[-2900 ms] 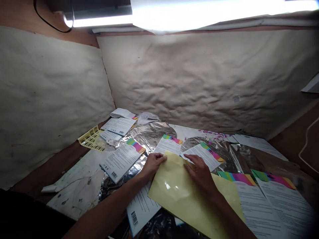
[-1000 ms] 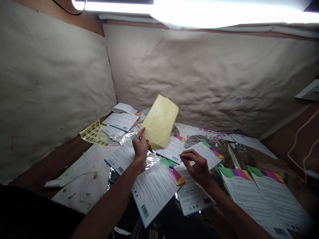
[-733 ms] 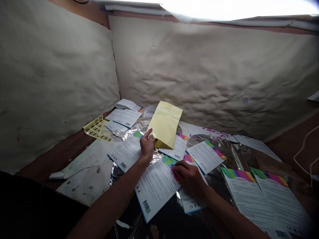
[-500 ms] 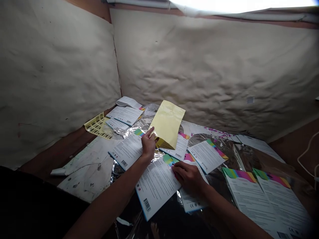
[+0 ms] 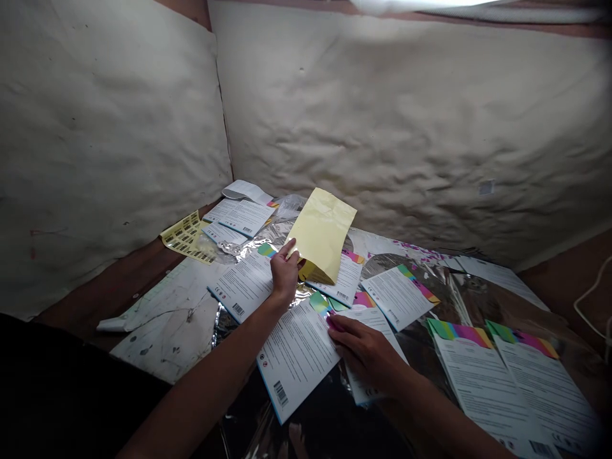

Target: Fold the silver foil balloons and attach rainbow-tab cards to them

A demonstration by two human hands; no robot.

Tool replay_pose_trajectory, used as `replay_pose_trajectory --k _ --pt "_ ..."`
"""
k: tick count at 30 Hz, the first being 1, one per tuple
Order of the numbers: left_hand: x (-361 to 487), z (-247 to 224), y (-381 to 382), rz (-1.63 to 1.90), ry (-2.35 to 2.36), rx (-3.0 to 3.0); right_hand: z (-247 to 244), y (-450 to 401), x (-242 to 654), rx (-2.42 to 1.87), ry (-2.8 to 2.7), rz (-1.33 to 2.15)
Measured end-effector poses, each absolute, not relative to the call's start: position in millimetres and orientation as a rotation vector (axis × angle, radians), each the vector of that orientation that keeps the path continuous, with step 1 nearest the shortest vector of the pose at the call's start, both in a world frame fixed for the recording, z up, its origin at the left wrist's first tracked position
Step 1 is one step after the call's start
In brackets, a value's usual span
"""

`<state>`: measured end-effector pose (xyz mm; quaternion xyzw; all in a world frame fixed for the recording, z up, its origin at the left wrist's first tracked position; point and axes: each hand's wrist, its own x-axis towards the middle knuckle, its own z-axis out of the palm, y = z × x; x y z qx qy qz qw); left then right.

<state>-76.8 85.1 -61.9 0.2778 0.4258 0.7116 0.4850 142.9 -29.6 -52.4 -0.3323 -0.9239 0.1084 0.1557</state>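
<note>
My left hand pinches the lower left edge of a pale yellow sheet, which is raised above the table and curls at its lower end. Under my left forearm lies a white printed packet with a barcode and a rainbow-coloured end. At that coloured end, the fingers of my right hand close over the packet's corner; my thumb is mostly hidden. Part of another printed packet shows beneath my right hand. A similar packet lies left of the sheet.
More packets lie at the right and near right. A small pile of packets is at the back left, beside a yellow sheet of barcode labels. Shiny clear plastic covers much of the table. Paper-covered walls stand behind and left.
The packet's coloured end has shifted slightly left along with my right fingers. My left hand keeps its hold on the yellow sheet. The camera view has tilted slightly.
</note>
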Motion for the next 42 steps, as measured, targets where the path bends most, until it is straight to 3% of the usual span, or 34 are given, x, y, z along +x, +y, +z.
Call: replay_pose_trajectory --k 6,10,19,24,27,33,42 --pt "-75 -48 75 1.667 1.082 0.744 -71 -79 174 -1.539 -2.505 0.114" --pt "-67 -32 64 1.658 0.893 0.791 -68 -108 193 -1.684 -2.442 0.206" --pt "-53 -35 52 1.284 0.767 0.589 -29 -28 191 -1.468 -1.733 0.779" --pt "-47 -39 48 1.155 0.852 0.581 -42 6 149 -1.249 -2.217 0.093" --pt "-47 -36 47 1.130 0.902 0.587 -51 20 140 -1.155 -2.333 -0.146" --pt "-53 -42 58 1.173 1.012 0.578 -63 30 154 -1.095 -2.269 -0.359" --pt "-54 -48 59 1.098 1.055 0.611 -67 29 160 -0.991 -2.345 -0.301"
